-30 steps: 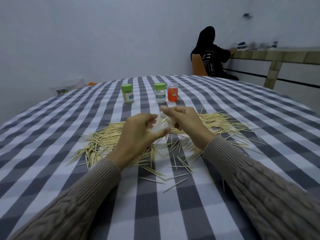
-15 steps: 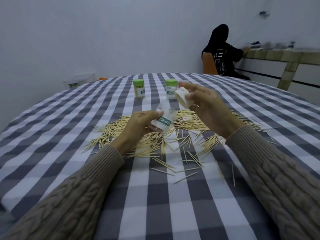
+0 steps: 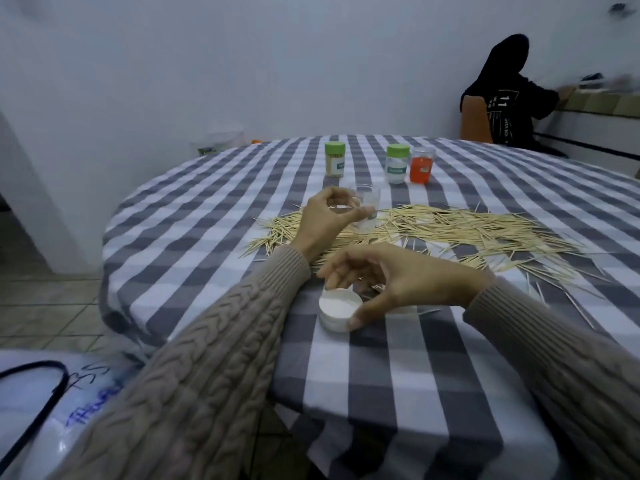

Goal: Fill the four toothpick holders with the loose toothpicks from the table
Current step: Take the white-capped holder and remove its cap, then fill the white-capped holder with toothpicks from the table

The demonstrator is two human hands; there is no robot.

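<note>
- The clear plastic holder (image 3: 367, 209), a small smooth cylinder with its mouth uncovered, is gripped in the left hand (image 3: 327, 220), whose thumb and fingers curl round its wall; it sits just above the near edge of the toothpick pile.
- Its white lid (image 3: 339, 308), a low round cap with a matte top, rests flat on the cloth near the table's front edge; the right hand (image 3: 398, 282) arches over it, thumb tip touching its side, fingers spread above its far rim, so it pinches the lid lightly.
- The loose toothpicks (image 3: 467, 233) are thin pale wooden slivers, scattered in a wide flat heap across the middle of the table, with strays trailing to the right.
- Further back stand three more holders, upright and well apart from the hands: a green-capped jar (image 3: 334, 159) packed with tan sticks, a second green-capped jar (image 3: 397, 164) with a clear body, and touching it an orange translucent jar (image 3: 421, 166).
- The tablecloth (image 3: 207, 209) is woven fabric in grey-and-white checks, draped over a rounded table edge.
- Both forearms wear beige cable-knit sleeves (image 3: 221, 358).
- Behind, a person in black (image 3: 509, 102) sits on an orange chair (image 3: 475, 119) by a plain white wall.
</note>
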